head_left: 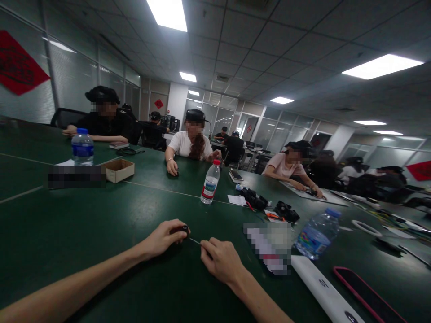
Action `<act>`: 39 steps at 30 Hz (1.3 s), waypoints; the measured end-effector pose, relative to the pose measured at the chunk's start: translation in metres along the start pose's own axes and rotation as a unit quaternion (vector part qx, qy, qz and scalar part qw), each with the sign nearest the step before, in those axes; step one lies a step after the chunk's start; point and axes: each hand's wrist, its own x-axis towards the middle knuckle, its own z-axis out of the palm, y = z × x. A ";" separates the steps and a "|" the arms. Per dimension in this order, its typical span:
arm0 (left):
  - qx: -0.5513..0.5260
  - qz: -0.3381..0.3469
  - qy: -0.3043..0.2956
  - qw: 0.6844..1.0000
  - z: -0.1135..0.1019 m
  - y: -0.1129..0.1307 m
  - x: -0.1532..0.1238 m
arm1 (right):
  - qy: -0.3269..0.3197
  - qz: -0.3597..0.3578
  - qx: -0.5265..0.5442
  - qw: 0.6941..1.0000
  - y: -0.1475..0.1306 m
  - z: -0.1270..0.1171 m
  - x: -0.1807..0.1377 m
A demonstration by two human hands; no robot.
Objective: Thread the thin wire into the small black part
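Note:
My left hand (pixel 163 238) rests on the green table (pixel 101 224) with its fingers closed around a small black object (pixel 183 229). My right hand (pixel 220 260) lies just to the right, fingers pinched on a thin wire or pin (pixel 195 241) that runs toward the black object. What exactly the thin piece is I cannot make out. Both forearms stretch in from the bottom edge.
A water bottle with a red cap (pixel 210 182) stands ahead; another bottle (pixel 318 233) lies tilted at the right near a white box (pixel 323 287) and a pink-edged phone (pixel 367 294). A cardboard box (pixel 118 170) and blue-capped bottle (pixel 82 147) stand left. Several people sit around the table.

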 end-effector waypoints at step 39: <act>-0.071 -0.011 0.006 0.997 0.005 0.003 0.000 | -0.001 -0.014 -0.013 1.000 0.000 0.001 -0.003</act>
